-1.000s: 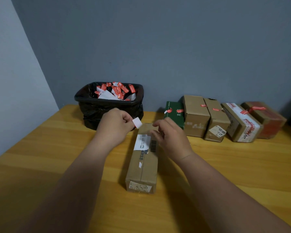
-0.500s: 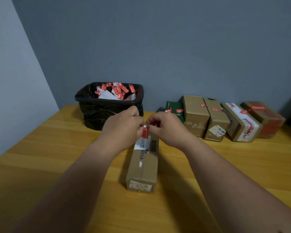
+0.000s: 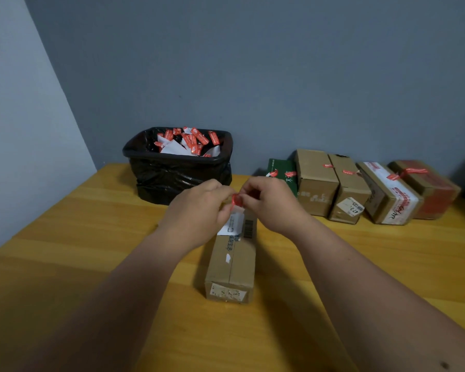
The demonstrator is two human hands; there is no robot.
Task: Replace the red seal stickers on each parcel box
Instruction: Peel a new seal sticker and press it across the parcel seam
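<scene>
A black-bagged bin [image 3: 177, 167] full of red scraps sits at upper centre; a row of boxes [image 3: 360, 186] lines the wall at right. Mid-frame, the left hand [image 3: 199, 210] and right hand [image 3: 271, 202] both pinch a glossy red sticker [image 3: 237, 200] above the far end of a long cardboard box [image 3: 234, 261] on the wooden table [image 3: 65, 237].

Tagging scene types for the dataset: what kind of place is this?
Probably a small parcel-handling or packing station, staged indoors: a wooden table against bare grey walls, a row of sealed parcel boxes at the back, and a black-lined bin full of used red seal stickers.
</scene>
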